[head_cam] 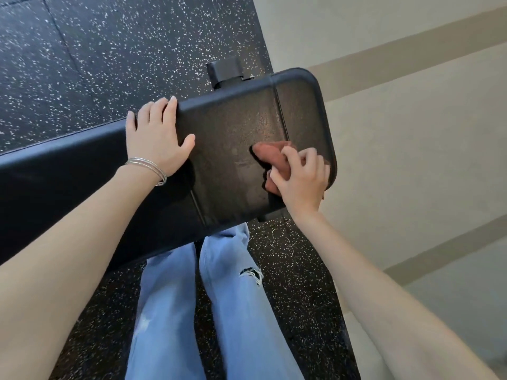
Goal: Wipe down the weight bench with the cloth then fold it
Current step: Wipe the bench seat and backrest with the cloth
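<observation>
A black padded weight bench (233, 127) runs from the left edge to the middle right of the head view. My left hand (156, 138) lies flat on the pad with its fingers over the far edge and a thin bangle at the wrist. A bunched reddish-brown cloth (274, 157) sits on the pad near its right end. My right hand (301, 179) grips the cloth with curled fingers and holds it against the surface. Most of the cloth is hidden under that hand. Faint wipe streaks show on the pad left of the cloth.
Black speckled rubber flooring (96, 50) surrounds the bench. A beige wall (411, 133) with tan stripes stands just past the bench's right end. A black frame bracket (225, 69) sticks out behind the pad. My legs in light blue jeans (192, 297) stand below the bench.
</observation>
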A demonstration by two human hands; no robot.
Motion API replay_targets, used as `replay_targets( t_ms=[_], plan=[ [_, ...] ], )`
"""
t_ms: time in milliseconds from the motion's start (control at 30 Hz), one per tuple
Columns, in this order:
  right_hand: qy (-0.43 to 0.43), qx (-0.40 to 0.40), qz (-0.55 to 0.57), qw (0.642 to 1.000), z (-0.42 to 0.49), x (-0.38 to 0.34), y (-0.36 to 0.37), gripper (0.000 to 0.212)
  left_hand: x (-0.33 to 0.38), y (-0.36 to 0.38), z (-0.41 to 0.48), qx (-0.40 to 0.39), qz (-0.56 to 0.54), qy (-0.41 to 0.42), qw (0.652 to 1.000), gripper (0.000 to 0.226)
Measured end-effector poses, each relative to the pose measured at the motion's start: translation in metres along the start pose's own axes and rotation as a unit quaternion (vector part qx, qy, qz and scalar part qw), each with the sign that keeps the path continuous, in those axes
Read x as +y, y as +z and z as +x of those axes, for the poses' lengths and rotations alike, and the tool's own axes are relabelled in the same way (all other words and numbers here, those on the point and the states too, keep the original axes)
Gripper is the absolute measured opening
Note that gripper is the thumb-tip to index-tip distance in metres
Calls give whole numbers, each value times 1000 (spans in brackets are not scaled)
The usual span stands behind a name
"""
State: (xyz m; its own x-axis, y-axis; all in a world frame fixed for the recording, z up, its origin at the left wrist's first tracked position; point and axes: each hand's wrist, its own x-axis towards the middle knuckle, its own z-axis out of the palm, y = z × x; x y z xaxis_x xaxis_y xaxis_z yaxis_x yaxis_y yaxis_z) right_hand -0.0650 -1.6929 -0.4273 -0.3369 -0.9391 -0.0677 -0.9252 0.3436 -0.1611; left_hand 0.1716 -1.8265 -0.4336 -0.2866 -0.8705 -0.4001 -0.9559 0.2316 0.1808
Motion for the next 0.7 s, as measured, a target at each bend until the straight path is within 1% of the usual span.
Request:
replay_targets(
  t_ms=[100,167,200,233,267,333,400,433,500,633,700],
  plan=[
    [-63,-47,-17,997,5,3,-10,26,-19,-2,-2,9,8,-7,1000,72],
    [-73,-75,-29,994,26,4,-17,29,-33,-4,-2,1,20,-16,1000,75],
    [-52,-79,-29,995,37,2,-19,31,-38,-5,-4,-3,24,-14,1000,77],
    [-11,-75,-18,997,45,-2,-19,31,-39,-5,-6,-8,29,-10,999,79],
    [47,-62,7,997,51,-9,-18,31,-39,-4,-9,-14,33,-6,999,82],
    [161,-31,42,986,52,-30,-12,32,-33,-2,-15,-25,33,-7,999,87],
    [215,-15,10,976,42,-53,-4,33,-28,1,-18,-28,24,-9,999,90],
    [218,-12,-1,976,35,-63,-2,33,-27,2,-18,-26,24,-7,999,91],
    [192,-17,9,981,18,-84,2,32,-31,3,-17,-20,30,4,999,92],
    [105,-54,6,993,-40,-135,14,29,-41,2,-17,-18,39,34,999,90],
    [50,-61,5,997,-64,-147,13,27,-43,-1,-16,-27,39,46,998,89]
  ],
)
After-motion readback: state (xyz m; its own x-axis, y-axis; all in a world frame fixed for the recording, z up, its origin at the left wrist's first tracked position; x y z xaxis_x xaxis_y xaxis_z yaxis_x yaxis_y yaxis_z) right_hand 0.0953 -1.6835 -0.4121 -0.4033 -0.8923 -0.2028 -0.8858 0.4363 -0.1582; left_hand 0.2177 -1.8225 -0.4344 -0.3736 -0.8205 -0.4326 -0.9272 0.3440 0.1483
